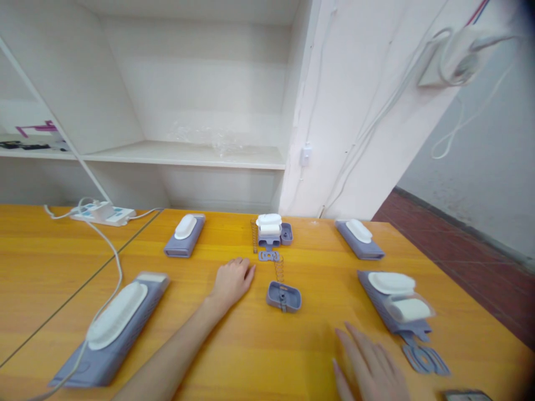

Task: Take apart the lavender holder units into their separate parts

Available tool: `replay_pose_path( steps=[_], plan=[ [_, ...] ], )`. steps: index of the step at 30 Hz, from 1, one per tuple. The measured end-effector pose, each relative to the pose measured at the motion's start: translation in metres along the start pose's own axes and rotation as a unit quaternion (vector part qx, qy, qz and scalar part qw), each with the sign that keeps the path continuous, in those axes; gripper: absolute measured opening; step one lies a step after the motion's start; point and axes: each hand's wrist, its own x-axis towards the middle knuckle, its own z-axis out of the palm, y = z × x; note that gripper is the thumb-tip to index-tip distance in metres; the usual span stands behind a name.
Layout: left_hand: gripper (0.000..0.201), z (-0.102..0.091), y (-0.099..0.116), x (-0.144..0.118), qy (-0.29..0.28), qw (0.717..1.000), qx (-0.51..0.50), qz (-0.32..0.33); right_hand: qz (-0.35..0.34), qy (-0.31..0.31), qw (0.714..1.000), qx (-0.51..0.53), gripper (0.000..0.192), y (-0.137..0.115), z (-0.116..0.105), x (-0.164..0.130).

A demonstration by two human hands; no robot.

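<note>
My left hand [231,281] rests palm down on the yellow table [54,267], fingers loosely together, holding nothing. Just to its right lie a small grey plastic tray [284,296], an upright metal spring [278,267] and a flat grey part [268,255]. Behind them stands a grey holder with white pieces stacked on it [270,229], with a second spring [254,235] beside it. My right hand [371,367] lies flat and open near the front edge, empty. Next to it sit a grey unit with white pads [395,303] and a flat grey gasket [425,359].
Grey units with white tops lie at the front left [115,326], back left [185,235] and back right [359,238]. A white power strip [102,213] with its cable sits at the far left. White shelves [188,153] stand behind the table. Red floor [463,250] lies right.
</note>
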Motion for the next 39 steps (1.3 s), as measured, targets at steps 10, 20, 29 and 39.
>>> replay_pose_path(
  steps=[10, 20, 29, 39],
  plan=[
    [0.032, 0.003, 0.0, 0.0, 0.009, 1.0, 0.001, 0.005, -0.015, -0.039, 0.994, 0.104, 0.05, -0.063, 0.008, 0.088],
    [0.03, -0.006, 0.004, -0.006, 0.027, 0.998, 0.001, 0.061, 0.034, -0.08, 0.972, 0.22, 0.017, -0.063, 0.012, 0.097],
    [0.034, -0.022, 0.038, -0.023, 0.065, 0.939, -0.045, 0.335, -0.071, -0.116, 0.932, 0.336, 0.034, -0.047, -0.01, 0.093],
    [0.011, 0.0, 0.019, -0.014, 0.169, 0.951, -0.148, 0.212, -0.037, -0.114, 0.933, 0.34, 0.023, -0.041, -0.018, 0.094]
  ],
)
